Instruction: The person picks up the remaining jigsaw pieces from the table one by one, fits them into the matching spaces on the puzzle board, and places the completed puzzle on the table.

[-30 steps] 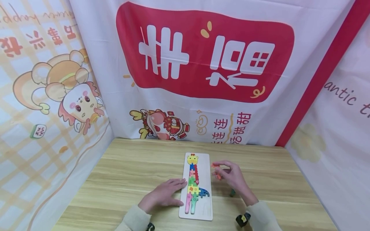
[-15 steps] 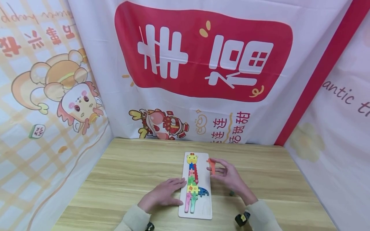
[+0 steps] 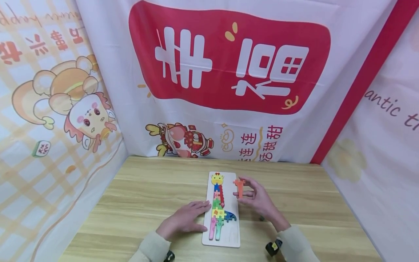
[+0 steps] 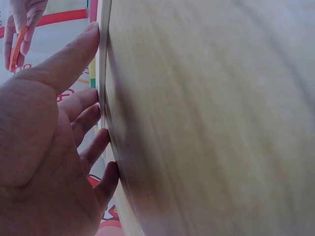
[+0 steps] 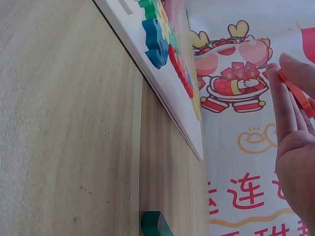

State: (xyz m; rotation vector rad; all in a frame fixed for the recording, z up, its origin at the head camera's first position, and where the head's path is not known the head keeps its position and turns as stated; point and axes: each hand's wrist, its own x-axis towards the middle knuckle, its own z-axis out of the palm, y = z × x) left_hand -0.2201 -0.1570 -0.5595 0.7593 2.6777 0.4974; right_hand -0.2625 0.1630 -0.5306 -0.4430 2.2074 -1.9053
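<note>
A pale puzzle board [image 3: 230,234] lies upright before me, bearing a giraffe of colored pieces. Its yellow head piece [image 3: 217,179] is at the far end, with a pink leg piece [image 3: 212,230] and a green leg piece [image 3: 219,230] at the near end. A blue tail piece [image 3: 230,217] juts to the right. My left hand [image 3: 187,219] rests at the board's left edge, fingers extended. Above the board's right edge, my right hand [image 3: 260,199] pinches an orange puzzle piece [image 3: 240,188] between thumb and fingers; the right wrist view shows this piece [image 5: 297,93] edge-on.
A small green piece [image 5: 155,223] lies on the wooden table [image 3: 150,185] to the right of the board, mostly hidden under my right wrist in the head view. Printed cloth [image 3: 229,138] hangs behind the table and along both sides.
My right hand has moved slightly left to the board's right edge and turned the orange puzzle piece so its long leg points toward me. The left hand has stayed at the board.
</note>
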